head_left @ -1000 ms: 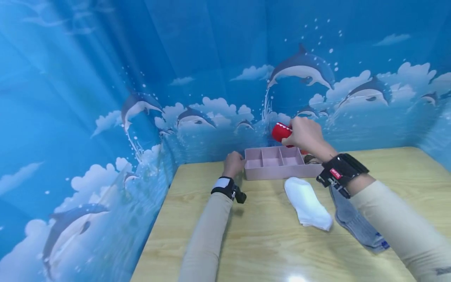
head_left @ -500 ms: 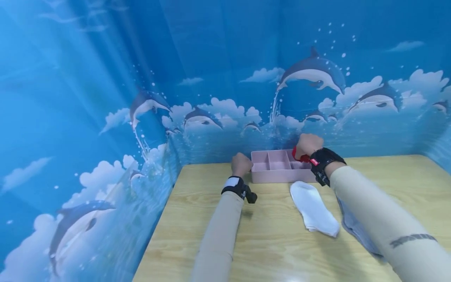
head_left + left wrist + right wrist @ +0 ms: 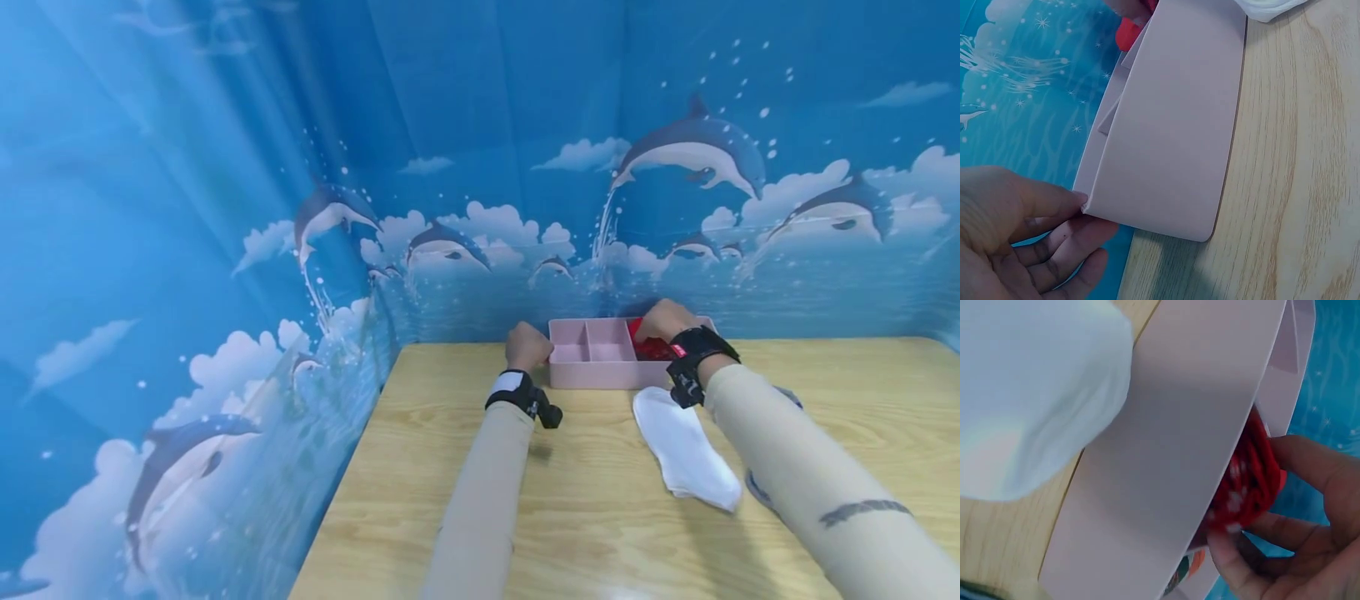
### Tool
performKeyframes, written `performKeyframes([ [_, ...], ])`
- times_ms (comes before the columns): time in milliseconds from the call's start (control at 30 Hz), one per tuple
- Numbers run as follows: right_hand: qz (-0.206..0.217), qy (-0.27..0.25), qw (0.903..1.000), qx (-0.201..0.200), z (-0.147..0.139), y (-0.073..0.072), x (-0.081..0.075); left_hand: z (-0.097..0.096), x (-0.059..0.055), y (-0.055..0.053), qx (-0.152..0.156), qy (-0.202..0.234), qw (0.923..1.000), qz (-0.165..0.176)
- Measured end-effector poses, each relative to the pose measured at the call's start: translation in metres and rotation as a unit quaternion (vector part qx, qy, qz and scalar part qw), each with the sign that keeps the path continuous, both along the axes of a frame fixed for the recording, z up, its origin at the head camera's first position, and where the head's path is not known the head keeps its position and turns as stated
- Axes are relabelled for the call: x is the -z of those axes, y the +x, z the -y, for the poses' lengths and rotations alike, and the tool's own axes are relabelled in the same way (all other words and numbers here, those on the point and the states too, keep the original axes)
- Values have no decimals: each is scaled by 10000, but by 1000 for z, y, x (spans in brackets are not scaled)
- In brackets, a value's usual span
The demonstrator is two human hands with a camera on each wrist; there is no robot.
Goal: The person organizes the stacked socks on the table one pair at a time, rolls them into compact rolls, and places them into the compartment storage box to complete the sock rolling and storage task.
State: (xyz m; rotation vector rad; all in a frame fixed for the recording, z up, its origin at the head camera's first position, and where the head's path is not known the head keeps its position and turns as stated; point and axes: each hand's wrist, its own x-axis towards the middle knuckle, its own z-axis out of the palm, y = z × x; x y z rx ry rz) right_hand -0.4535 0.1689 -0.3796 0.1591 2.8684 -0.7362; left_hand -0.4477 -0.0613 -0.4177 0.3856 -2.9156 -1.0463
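Note:
A pale pink divided box (image 3: 592, 376) stands at the back of the table. At its left end, my left hand (image 3: 527, 346) pinches the top corner between thumb and fingers, seen closely in the left wrist view. My right hand (image 3: 665, 319) reaches down into a compartment right of the middle. There it holds a red rolled sock (image 3: 1249, 475) with white marks, thumb and fingers on either side of it. The sock sits inside the compartment walls, partly hidden by the box front. Two compartments to the left show bare floors.
A white sock (image 3: 686, 450) lies flat in front of the box. Beside it a grey sock (image 3: 759, 490) is mostly covered by the right forearm. Something orange and dark green (image 3: 1180, 574) sits in the neighbouring compartment. A blue dolphin curtain (image 3: 480, 208) hangs behind the table.
My right hand has brought the red rolled sock down from above the box into a compartment. The left hand stays at the box's left end. The head view has shifted slightly leftward.

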Motion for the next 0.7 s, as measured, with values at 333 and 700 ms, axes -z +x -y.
performKeyframes([
  [333,31,-143,9998,-119,3,-2,12,-3,-4,1,20,-208,9997,130],
  [700,-810,633,9907,-889,0,-10,43,-4,-1,-1,11,-70,9998,174],
])
